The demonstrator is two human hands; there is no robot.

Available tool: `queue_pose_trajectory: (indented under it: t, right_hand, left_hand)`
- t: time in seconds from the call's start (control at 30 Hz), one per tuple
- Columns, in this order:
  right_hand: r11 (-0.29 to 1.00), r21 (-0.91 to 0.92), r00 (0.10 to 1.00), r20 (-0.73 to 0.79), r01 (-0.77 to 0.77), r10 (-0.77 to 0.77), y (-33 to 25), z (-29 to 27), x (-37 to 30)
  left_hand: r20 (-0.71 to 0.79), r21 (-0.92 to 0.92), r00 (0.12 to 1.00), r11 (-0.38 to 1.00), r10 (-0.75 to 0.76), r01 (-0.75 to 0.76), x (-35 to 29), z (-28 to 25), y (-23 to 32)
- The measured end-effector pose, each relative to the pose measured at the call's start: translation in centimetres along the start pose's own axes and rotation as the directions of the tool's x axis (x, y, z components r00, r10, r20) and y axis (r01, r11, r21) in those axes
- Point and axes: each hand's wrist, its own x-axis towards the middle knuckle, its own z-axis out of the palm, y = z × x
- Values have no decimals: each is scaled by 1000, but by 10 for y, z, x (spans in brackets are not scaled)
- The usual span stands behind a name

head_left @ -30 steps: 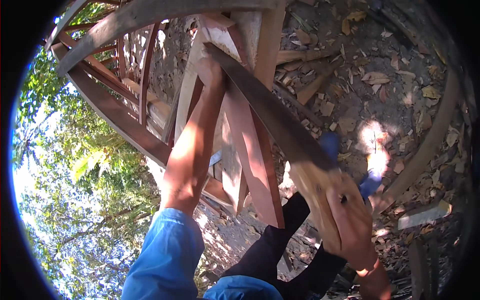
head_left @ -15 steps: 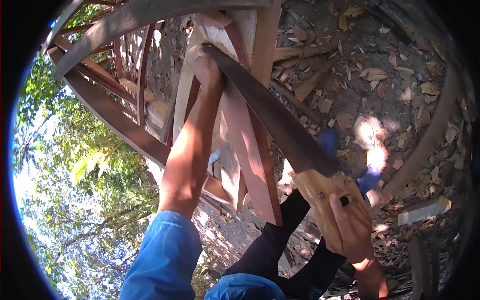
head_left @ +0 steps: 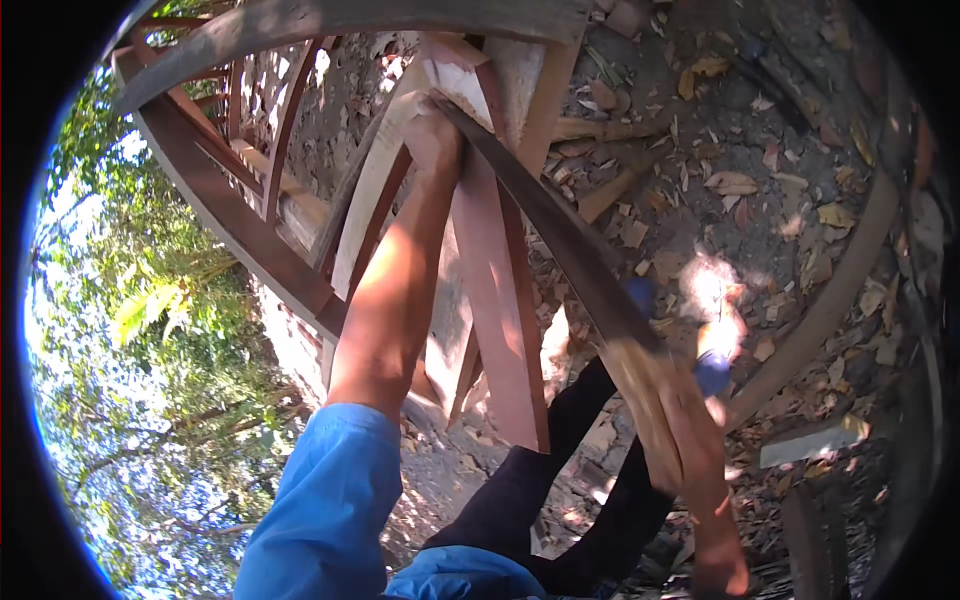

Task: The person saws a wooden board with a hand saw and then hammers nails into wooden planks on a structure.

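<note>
Saw (head_left: 545,225) right of plank (head_left: 495,300)

Bright blue sleeve (head_left: 320,500), black trousers (head_left: 560,500), reddish-brown wooden slats (head_left: 495,300), a dark grey saw blade (head_left: 550,220) — pale tan handle (head_left: 650,400).

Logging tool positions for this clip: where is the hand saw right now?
In the head view the hand saw runs diagonally through the centre-right, its wooden handle gripped by the right hand, its blade tip by the left hand on the reddish wooden plank.

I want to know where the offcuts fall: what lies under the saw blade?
Under the saw blade lies bare dirt ground strewn with wood chips and dry leaves. The blade and the right hand on its handle cover whatever sits directly beneath them.
</note>
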Motion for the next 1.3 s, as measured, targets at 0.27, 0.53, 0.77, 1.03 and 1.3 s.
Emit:
queue_pose_trajectory:
  t: [0.27, 0.53, 0.77, 1.03, 1.3]
  right_hand:
    - [940, 89, 929, -148, -329, 339, -85, -106, -209]
    - [662, 457, 553, -365, -594, 749, -79, -141, -217]
    - [579, 768, 366, -474, -275, 801, -84, -177, -144]
    - [599, 499, 554, -255, -626, 792, -119, -220, -58]
    - [689, -138, 684, -361, -712, 634, 22, -266, -32]
  left_hand:
    - [84, 213, 996, 977, -17, -1, 81, -77, 10]
    - [160, -403, 977, 913, 140, -65, -6, -90, -2]
    - [-196, -530, 980, 843, -20, -89, -20, -132, -53]
    - [8, -878, 988, 472, -152, 80, -133, -166, 73]
    - [45, -642, 995, 766, 88, -39, -217, 1, 217]
